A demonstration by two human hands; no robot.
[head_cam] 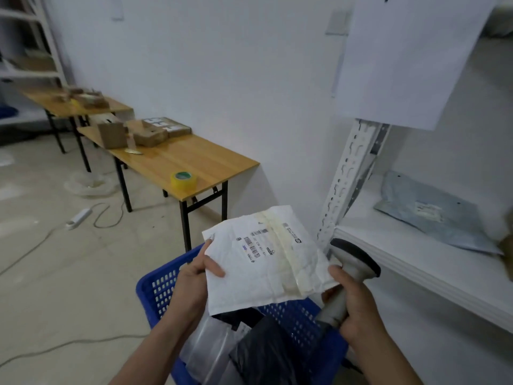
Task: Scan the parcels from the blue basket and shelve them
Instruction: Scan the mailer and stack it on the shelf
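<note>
The left hand [191,277] is pinching one white mailer [266,273] above one blue basket [158,290], the right hand [359,315] is gripping one barcode scanner [354,259] just beside it, and below both hands bagged parcels [263,354] are lying half hidden, uncountable.

No wording can be read. Barcodes [252,245] and small print are seen on the white parcel [266,276], but blurred; the label [429,211] on the grey parcel [444,232] on the shelf [402,262] is likewise illegible.
</note>
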